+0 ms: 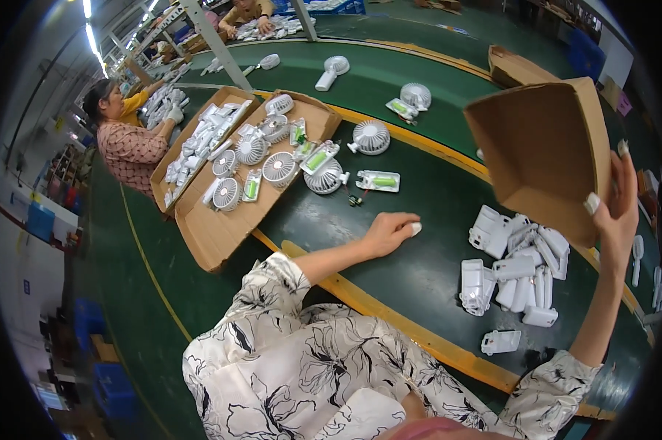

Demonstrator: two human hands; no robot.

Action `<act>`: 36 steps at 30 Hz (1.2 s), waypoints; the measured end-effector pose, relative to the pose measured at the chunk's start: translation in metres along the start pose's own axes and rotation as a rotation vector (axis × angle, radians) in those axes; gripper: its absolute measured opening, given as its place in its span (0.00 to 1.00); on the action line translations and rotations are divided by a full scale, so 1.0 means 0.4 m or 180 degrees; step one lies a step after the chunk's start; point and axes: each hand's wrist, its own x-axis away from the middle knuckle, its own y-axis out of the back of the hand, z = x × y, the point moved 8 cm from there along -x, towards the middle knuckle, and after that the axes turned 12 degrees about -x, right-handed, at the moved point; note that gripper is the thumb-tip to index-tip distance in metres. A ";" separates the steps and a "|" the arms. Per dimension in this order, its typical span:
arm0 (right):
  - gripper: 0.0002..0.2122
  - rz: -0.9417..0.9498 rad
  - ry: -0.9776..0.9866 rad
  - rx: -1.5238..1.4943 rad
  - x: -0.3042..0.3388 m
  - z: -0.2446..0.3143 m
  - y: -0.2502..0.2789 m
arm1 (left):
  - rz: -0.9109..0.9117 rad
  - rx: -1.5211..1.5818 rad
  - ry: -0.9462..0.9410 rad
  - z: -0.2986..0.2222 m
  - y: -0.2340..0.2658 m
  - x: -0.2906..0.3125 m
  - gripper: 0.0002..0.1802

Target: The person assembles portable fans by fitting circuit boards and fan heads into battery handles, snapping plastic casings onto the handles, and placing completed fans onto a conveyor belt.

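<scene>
My right hand (618,209) grips the side of an open cardboard box (540,147), tilted up above the right part of the bench with its hollow inside in sight. White covers show on its thumb and a fingertip. Below the box lies a loose pile of white plastic housing pieces (520,268), with one separate piece (501,342) nearer me. My left hand (392,233) is over the dark green bench top, its fingers loosely closed with nothing visible in them. Beyond it are a white part with a green battery (378,181) and a round white fan head (326,178).
To the left, a cardboard tray (206,238) carries fan heads and battery parts; another tray (168,163) holds white pieces. A green conveyor (463,132) with several fans runs behind the yellow edge strip (441,152). Co-workers (129,150) are at far left and back.
</scene>
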 end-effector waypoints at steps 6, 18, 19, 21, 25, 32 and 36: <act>0.37 0.1194 -0.0475 0.2041 -0.255 -0.061 -0.120 | -0.0031 0.0517 -0.0188 0.078 0.048 0.028 0.12; 0.28 0.3740 0.0344 0.3294 -0.743 -0.187 -1.188 | 0.0084 0.1156 -0.0646 0.098 0.048 -0.003 0.09; 0.31 0.2608 0.1076 0.2336 -0.876 -0.149 -1.269 | 0.0107 0.1218 -0.0707 0.094 0.032 -0.008 0.09; 0.32 0.1829 0.0580 0.1708 -0.857 0.018 -1.395 | 0.0025 0.1356 -0.0458 0.134 0.046 0.004 0.09; 0.30 0.0594 0.2367 -0.0112 -0.751 0.046 -1.396 | 0.0191 0.1339 -0.0414 0.123 0.042 0.002 0.09; 0.31 0.1245 0.1359 0.1790 -0.618 -0.161 -1.391 | 0.0040 0.1194 -0.0373 0.139 0.051 -0.006 0.08; 0.30 0.1403 0.1222 0.1965 -0.541 -0.187 -1.266 | -0.0046 0.1093 -0.0479 0.126 0.051 -0.002 0.09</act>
